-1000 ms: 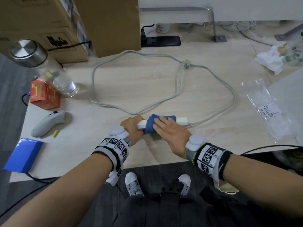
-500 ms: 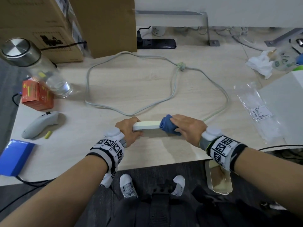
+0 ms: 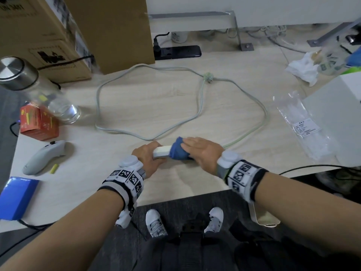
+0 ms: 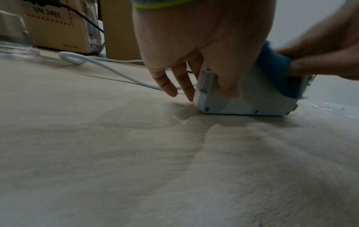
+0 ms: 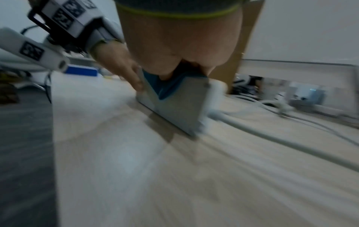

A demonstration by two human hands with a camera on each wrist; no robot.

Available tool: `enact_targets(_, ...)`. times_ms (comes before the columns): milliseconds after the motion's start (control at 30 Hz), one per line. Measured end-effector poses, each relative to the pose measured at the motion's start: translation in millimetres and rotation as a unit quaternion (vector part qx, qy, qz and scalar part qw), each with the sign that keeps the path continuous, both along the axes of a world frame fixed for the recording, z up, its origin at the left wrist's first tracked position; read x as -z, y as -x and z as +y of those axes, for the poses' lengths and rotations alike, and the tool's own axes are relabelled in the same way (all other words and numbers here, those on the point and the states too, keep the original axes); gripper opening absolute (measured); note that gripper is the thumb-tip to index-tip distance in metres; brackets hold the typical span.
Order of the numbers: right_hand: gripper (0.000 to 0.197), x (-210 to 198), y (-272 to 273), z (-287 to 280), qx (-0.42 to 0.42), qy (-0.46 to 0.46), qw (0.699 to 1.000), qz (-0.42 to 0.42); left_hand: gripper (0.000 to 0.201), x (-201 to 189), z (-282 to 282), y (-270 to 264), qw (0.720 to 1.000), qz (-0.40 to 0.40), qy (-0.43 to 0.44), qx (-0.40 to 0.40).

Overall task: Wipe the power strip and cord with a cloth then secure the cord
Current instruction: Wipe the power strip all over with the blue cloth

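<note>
Power strip: a white bar near the front edge of the pale wooden table, standing on one long edge, its screwed underside facing the wrist views
Left hand: grips the strip's left end, thumb on one face, fingers behind
Right hand: presses the blue cloth around the middle of the strip, fingers curled over it; the right wrist view is blurred, so the exact finger hold is probably a wrap, not certain
Cord: leaves the strip's right end, runs in a wide loose loop across the table and crosses itself at a small tie at the far side; not yet gathered
Handling, strip: judged rigid, light, smooth plastic, likely to slide on the wood unless an end is pinned; best held by the short end, clear of the sockets
Handling, cord: judged limp yet springy, best drawn through a cloth-wrapped fist, then coiled near the tie
Handling, cloth: soft, bunches easily
Writing: the cardboard box reads "UN 3481" with small print below, apparently "Made in China"; the label on the clear plastic bag is too small to read
</note>
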State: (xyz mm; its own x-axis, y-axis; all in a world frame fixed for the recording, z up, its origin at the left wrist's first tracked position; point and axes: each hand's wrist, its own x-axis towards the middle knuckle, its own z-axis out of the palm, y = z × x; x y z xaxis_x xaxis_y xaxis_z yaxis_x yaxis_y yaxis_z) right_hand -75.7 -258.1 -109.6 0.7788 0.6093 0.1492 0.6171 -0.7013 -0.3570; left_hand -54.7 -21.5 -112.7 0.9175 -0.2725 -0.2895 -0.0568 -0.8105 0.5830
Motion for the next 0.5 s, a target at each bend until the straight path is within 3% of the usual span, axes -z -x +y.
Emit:
enact_targets(100, 0.047, -3, 10, -56, 0.047, 0.006, 0.999, -0.027, 0.033, -1, 0, 1, 1.000, 0.001, -0.004, 0.004)
enact_targets(200, 0.062, -11, 10, -66, 0.080, 0.028, 0.996, -0.014, 0.033, -1, -1, 1, 1.000, -0.004, 0.000, 0.000)
enact_targets(367, 0.055, -13, 12, -25, 0.058, 0.001, 0.998, -0.009, 0.030, 0, 0, 5, 1.000, 0.008, 0.006, -0.008)
enact_targets(500, 0.036, -24, 9, 41, 0.019, 0.011, 0.999, 0.036, 0.026, 1, -1, 5, 0.999, 0.027, -0.007, -0.017)
